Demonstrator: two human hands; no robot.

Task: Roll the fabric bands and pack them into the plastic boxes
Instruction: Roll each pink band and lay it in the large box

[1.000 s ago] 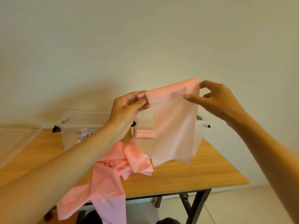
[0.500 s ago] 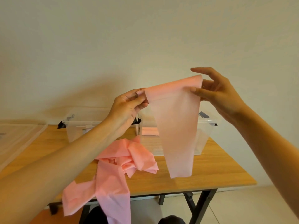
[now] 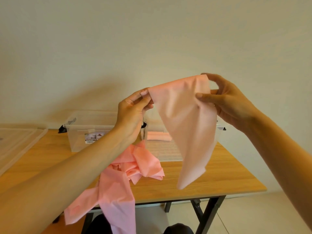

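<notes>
1. Across the lower part of the view stands a light wooden table on black legs, which carries everything except the piece in hand.
2. Two clear plastic boxes sit side by side along its far edge, a left box and a right box.
3. A long, thin pink fabric band hangs in the air in front of the right box. Its long axis runs downward and its free tail ends just above the tabletop.
4. A heap of loose pink bands lies toward the table's near side, with one band trailing over the edge.
5. The left hand pinches the band's upper left corner between thumb and fingers. The right hand, held higher, pinches the upper right corner with its thumb in front.
6. One rolled pink band already lies inside the right box. The next roll probably has to start at the short top edge stretched between the two hands and wind down the hanging length. The right hand is nearer that box.
</notes>
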